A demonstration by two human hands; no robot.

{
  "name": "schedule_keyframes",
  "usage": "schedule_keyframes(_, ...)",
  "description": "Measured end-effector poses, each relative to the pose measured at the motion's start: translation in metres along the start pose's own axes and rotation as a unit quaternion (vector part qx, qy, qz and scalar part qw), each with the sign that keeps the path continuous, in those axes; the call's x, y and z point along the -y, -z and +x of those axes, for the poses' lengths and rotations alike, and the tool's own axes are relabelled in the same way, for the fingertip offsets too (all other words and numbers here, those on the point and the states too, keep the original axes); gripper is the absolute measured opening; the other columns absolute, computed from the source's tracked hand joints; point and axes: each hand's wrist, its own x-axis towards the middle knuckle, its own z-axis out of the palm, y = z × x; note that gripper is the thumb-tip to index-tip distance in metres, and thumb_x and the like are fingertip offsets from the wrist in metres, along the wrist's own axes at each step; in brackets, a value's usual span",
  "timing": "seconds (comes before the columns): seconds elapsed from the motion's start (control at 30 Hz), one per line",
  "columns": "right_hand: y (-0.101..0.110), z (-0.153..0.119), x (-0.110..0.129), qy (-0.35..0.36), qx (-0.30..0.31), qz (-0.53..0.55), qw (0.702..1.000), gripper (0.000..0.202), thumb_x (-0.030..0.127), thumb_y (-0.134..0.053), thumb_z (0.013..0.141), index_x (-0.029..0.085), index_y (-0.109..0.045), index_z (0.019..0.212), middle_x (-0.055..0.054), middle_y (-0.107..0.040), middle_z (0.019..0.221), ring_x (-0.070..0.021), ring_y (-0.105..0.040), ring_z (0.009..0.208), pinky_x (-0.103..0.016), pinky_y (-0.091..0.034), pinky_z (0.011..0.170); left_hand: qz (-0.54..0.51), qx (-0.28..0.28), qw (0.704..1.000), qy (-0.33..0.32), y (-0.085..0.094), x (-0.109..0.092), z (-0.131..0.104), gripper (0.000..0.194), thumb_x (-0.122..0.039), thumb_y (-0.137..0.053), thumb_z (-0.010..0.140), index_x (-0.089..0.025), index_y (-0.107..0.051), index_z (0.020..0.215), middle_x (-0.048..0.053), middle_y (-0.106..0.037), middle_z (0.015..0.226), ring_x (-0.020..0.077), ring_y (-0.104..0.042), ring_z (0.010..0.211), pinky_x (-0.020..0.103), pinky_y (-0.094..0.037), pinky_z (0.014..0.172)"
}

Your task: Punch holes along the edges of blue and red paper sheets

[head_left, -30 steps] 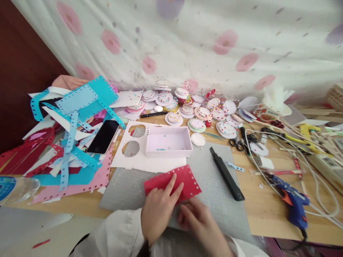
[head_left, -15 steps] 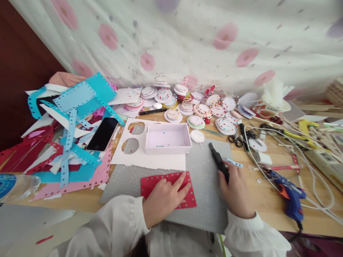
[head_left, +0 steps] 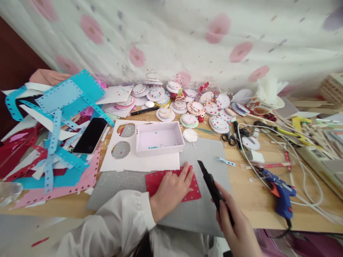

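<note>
My left hand (head_left: 173, 189) lies on a red sheet punched with small holes along its edges (head_left: 197, 192), its index and middle fingers stretched out over the upper right part. The sheet rests on a grey cutting mat (head_left: 177, 214). In my right hand (head_left: 233, 221), a black utility knife (head_left: 211, 184) is gripped, raised above the mat with its blade end pointing up and left. A lilac open box (head_left: 160, 150) with a few blue dots inside stands beyond the red sheet, on a white card with round cut-outs (head_left: 112, 164).
Punched paper offcuts (head_left: 53, 132) and a phone (head_left: 90, 135) fill the left side. Several layered paper discs (head_left: 187, 119) line the back. To the right are a blue glue gun (head_left: 281, 192), a looping white cable (head_left: 320, 178), scissors (head_left: 229, 139) and a light-blue strip (head_left: 227, 161).
My right hand has lifted the knife off the mat and drawn it back toward me. My left hand and the red sheet have shifted slightly and turned. The view has moved a little.
</note>
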Motion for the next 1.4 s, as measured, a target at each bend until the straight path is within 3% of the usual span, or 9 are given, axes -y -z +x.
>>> schedule_keyframes(0.07,0.0,-0.008,-0.001,0.03,0.048,-0.04,0.998,0.045,0.021,-0.038,0.094,0.022,-0.039,0.139,-0.011,-0.061,0.122,-0.0217,-0.063,0.106,-0.03,-0.055,0.083,0.007,-0.007,1.0,0.009,-0.001,-0.001,-0.001,0.057,-0.04,-0.051,0.092,-0.007,-0.042,0.137,0.017,-0.034,0.148,0.0171,-0.059,0.069,0.034,-0.049,0.063)
schedule_keyframes(0.17,-0.004,-0.017,-0.004,0.057,0.082,-0.051,0.994,0.051,0.017,-0.035,0.094,0.021,-0.029,0.145,-0.013,-0.059,0.124,-0.021,-0.06,0.111,-0.028,-0.054,0.085,0.022,-0.012,1.0,0.002,-0.002,-0.002,-0.005,0.051,-0.034,-0.049,0.093,-0.005,-0.045,0.135,0.018,-0.034,0.147,0.0172,-0.057,0.07,0.034,-0.048,0.066)
schedule_keyframes(0.37,-0.011,-0.018,0.0,0.048,0.084,-0.059,0.994,0.052,0.017,-0.032,0.096,0.022,-0.024,0.147,-0.012,-0.061,0.11,-0.0171,-0.065,0.098,-0.023,-0.055,0.079,0.021,-0.012,1.0,0.006,-0.004,-0.005,-0.006,0.048,-0.031,-0.046,0.094,-0.004,-0.047,0.134,0.02,-0.035,0.146,0.0167,-0.057,0.067,0.034,-0.045,0.063)
schedule_keyframes(0.53,-0.015,-0.013,0.008,0.044,0.083,-0.084,0.992,0.052,0.019,-0.029,0.096,0.025,-0.022,0.147,-0.009,-0.061,0.099,-0.0169,-0.067,0.085,-0.026,-0.056,0.073,0.016,-0.014,1.0,0.017,-0.003,-0.007,-0.004,0.045,-0.03,-0.042,0.095,-0.005,-0.048,0.133,0.019,-0.036,0.145,0.0168,-0.057,0.067,0.035,-0.044,0.063)
schedule_keyframes(0.77,-0.022,-0.015,0.019,0.052,0.094,-0.115,0.988,0.055,0.022,-0.027,0.096,0.024,-0.015,0.15,-0.01,-0.06,0.092,-0.0179,-0.068,0.07,-0.022,-0.055,0.052,0.011,-0.007,1.0,0.021,-0.001,-0.007,-0.008,0.047,-0.015,-0.042,0.09,-0.005,-0.045,0.136,0.02,-0.036,0.146,0.0148,-0.057,0.063,0.033,-0.043,0.059)
schedule_keyframes(1.1,-0.005,-0.041,0.023,0.092,0.105,-0.137,0.981,0.061,0.013,-0.026,0.093,0.023,-0.009,0.151,-0.007,-0.062,0.084,-0.0139,-0.07,0.065,-0.019,-0.057,0.059,-0.012,-0.009,0.999,0.034,-0.004,-0.007,-0.009,0.053,-0.01,-0.042,0.083,-0.006,-0.044,0.136,0.018,-0.036,0.146,0.0155,-0.06,0.063,0.034,-0.046,0.057)
schedule_keyframes(1.4,0.007,-0.077,0.005,0.067,0.16,-0.097,0.98,0.063,0.014,-0.028,0.094,0.027,-0.005,0.151,-0.006,-0.062,0.085,-0.0118,-0.068,0.06,-0.016,-0.056,0.058,-0.027,0.007,0.999,0.034,-0.004,-0.006,-0.01,0.054,-0.01,-0.044,0.083,-0.007,-0.042,0.136,0.02,-0.036,0.146,0.0174,-0.063,0.068,0.034,-0.047,0.059)
